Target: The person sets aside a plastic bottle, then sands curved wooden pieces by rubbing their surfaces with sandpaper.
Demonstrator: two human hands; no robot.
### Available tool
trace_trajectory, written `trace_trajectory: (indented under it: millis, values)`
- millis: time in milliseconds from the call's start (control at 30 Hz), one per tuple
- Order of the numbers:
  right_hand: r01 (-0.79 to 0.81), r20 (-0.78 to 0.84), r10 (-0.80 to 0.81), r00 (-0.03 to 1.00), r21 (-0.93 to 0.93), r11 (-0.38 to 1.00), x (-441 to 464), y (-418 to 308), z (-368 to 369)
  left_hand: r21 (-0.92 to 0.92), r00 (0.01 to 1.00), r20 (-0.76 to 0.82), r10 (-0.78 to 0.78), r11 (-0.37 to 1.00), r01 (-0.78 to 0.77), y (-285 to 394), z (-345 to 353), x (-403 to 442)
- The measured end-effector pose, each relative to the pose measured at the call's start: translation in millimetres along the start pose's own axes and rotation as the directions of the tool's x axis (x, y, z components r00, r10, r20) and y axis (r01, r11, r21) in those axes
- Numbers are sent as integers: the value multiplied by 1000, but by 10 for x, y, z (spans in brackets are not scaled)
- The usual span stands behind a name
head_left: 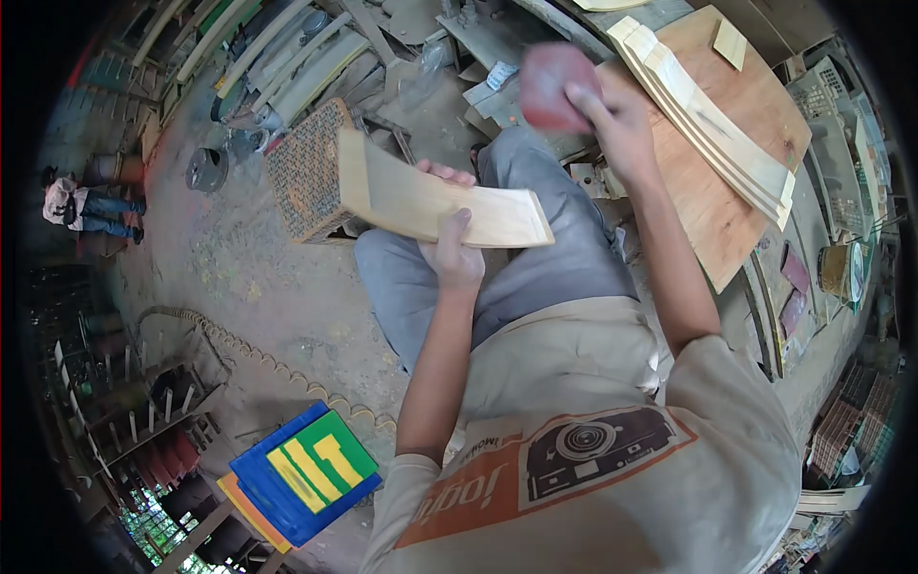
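A pale curved wooden piece [411, 204] lies across the person's lap, over the grey trousers. My left hand [453, 251] is wrapped round its lower edge, thumb on the upper face and fingertips showing at the far edge. Up and to the right, my right hand [612, 124] grips a reddish pad [557, 88], blurred by motion and held apart from the wood. Several similar curved pieces [712, 124] are stacked on a round-edged wooden board [693, 215] to the right.
A woven stool [306, 172] stands beyond the left knee. Blue, green and yellow panels [311, 469] lie at lower left near a coiled hose [258, 354]. Another person [91, 208] is at the far left. A tin [841, 272] sits at the right.
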State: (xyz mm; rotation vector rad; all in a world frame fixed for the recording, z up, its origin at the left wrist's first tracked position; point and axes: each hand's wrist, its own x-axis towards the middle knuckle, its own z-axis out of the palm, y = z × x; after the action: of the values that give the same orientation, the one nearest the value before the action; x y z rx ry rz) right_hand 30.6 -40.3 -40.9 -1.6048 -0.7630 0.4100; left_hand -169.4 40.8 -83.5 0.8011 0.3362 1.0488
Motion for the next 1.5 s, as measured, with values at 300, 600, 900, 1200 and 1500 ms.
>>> trace_trajectory:
  millis: [300, 600, 900, 1200, 1500]
  values:
    - [-407, 22, 411, 911, -101, 908, -1370, 422, -69, 210, 981, 67, 182, 959, -192, -34, 71, -112]
    - [35, 274, 71, 959, -364, 931, -1524, 602, 530, 196, 986, 104, 130, 969, -149, -171, 14, -136]
    - [55, 326, 112, 939, -462, 885, -1120, 712, 744, 10, 993, -23, 115, 993, -115, -256, -140, -160]
    - [75, 324, 112, 939, -513, 855, -1165, 713, 699, 11, 983, -59, 173, 985, -172, -330, -198, -192]
    - [98, 354, 87, 931, -471, 876, -1155, 531, 633, -8, 985, -33, 171, 985, -171, -288, -180, -70]
